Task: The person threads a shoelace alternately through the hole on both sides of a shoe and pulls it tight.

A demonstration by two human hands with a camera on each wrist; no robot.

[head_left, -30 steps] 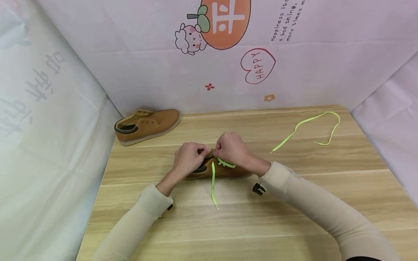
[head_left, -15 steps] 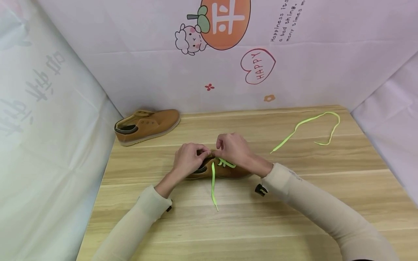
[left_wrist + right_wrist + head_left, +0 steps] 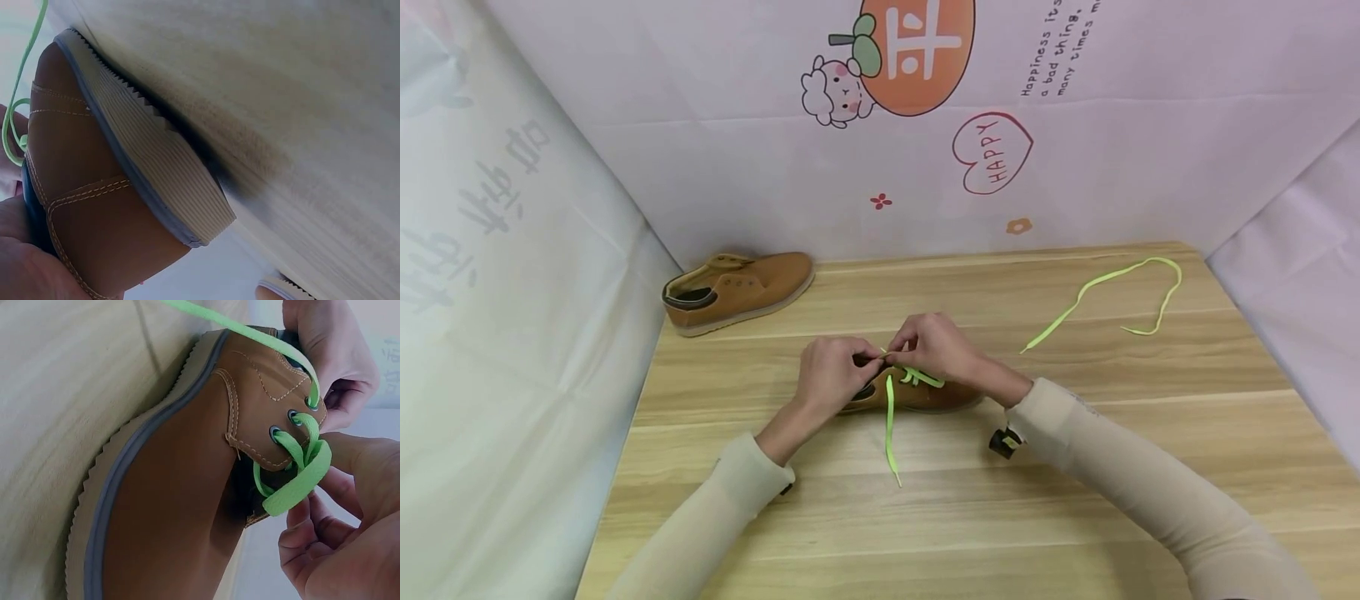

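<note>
A brown leather shoe (image 3: 938,400) lies in the middle of the wooden table, toe to the right. A flat neon-green shoelace (image 3: 306,478) passes through its near-side eyelets, and one lace end (image 3: 891,429) hangs toward the front. My left hand (image 3: 829,375) grips the shoe at its opening, thumb and fingertips by the far eyelet flap. Opposite it, my right hand (image 3: 943,348) pinches with thumb and index finger, apparently on the lace, beside the left fingertips. The near flap hides most of that pinch in the right wrist view. A bit of green shows between both hands in the head view.
A second brown shoe (image 3: 741,292), its eyelets without lace, stands at the back left by the white cloth wall (image 3: 722,167). Another green shoelace (image 3: 1078,296) lies loosely curved on the table (image 3: 970,517) at the back right.
Both hands have shifted slightly toward the front, and the shoe has moved a little right. The right fingers have closed in toward the left fingertips; a bit of green now shows there.
</note>
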